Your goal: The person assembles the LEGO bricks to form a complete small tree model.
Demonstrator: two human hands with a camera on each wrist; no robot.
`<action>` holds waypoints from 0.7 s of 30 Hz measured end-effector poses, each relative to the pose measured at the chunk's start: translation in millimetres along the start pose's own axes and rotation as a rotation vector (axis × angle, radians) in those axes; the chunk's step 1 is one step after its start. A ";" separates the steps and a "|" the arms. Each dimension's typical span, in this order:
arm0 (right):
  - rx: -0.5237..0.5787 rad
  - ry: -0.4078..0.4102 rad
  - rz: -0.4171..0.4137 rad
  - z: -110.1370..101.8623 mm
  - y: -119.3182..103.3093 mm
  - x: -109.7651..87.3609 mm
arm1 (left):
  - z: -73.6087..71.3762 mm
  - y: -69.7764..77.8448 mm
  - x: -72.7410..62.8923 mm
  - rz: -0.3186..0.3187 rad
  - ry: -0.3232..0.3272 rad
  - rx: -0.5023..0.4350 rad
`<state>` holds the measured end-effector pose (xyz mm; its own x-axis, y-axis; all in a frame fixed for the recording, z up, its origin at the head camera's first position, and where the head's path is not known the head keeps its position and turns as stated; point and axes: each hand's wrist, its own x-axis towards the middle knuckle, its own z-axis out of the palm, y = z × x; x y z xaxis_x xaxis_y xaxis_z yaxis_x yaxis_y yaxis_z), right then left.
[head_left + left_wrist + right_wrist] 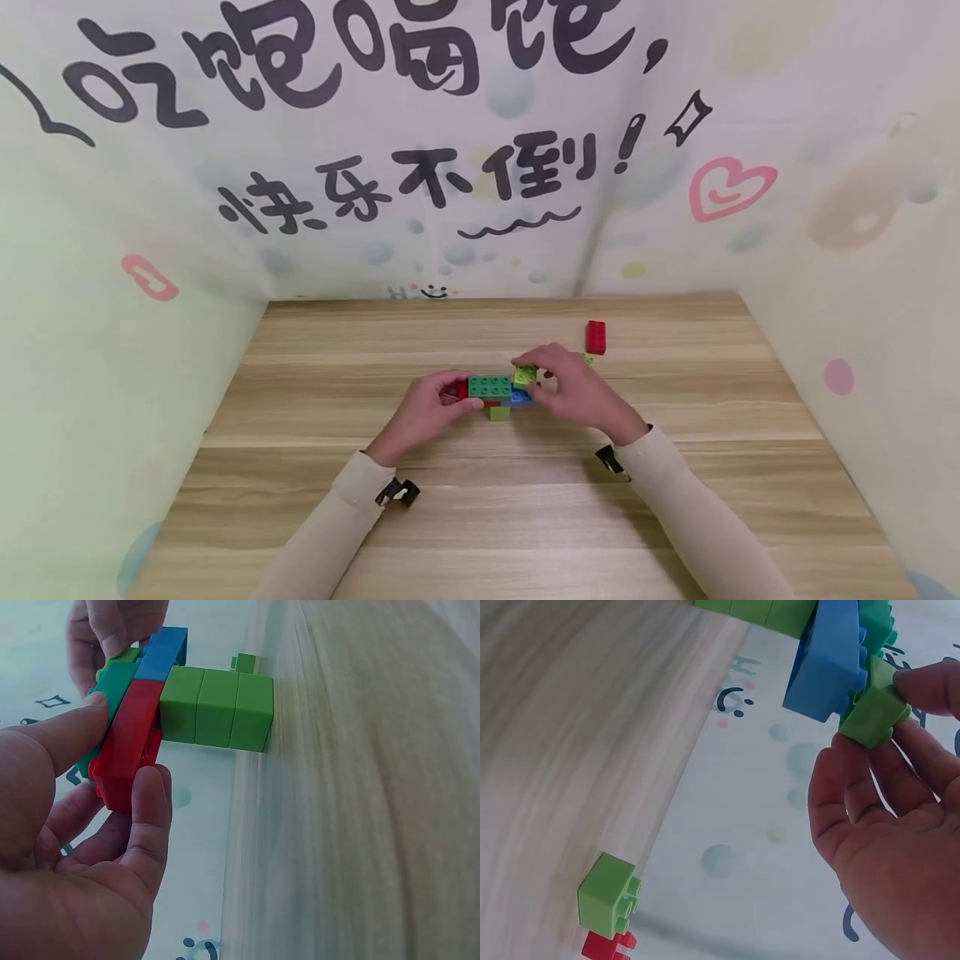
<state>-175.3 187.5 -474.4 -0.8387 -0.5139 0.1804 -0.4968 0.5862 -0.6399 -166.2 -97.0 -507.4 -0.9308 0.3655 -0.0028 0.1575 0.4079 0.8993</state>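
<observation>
Between the two hands a toy-brick build stands on a column of light green bricks (pixel 217 709). Across the column's top lie a red brick (pixel 133 731) and a blue brick (pixel 163 652), end to end, with a dark green brick (pixel 490 386) above them. My left hand (pixel 426 415) grips the red end, thumb against the dark green brick. A small light green brick (pixel 874 705) is pinched by my right hand (pixel 581 396). It sits tilted against the blue brick's studs, beside the dark green one; whether it is pressed on, I cannot tell.
A loose red brick (pixel 596 337) lies on the wooden table (pixel 495 533) at the back right. Near it is a loose light green brick (pixel 607 892), mostly hidden behind my right hand in the head view. Printed white walls (pixel 420 250) border the table.
</observation>
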 end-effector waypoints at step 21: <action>0.084 0.036 -0.019 10.3 5.3 -7.4 | 1.0 0.0 0.8 0.003 0.001 0.015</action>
<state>-169.5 188.0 -486.8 -0.8378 -0.5001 0.2188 -0.4930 0.5211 -0.6967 -166.6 -95.8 -507.9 -0.9306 0.3661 -0.0001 0.1648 0.4190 0.8929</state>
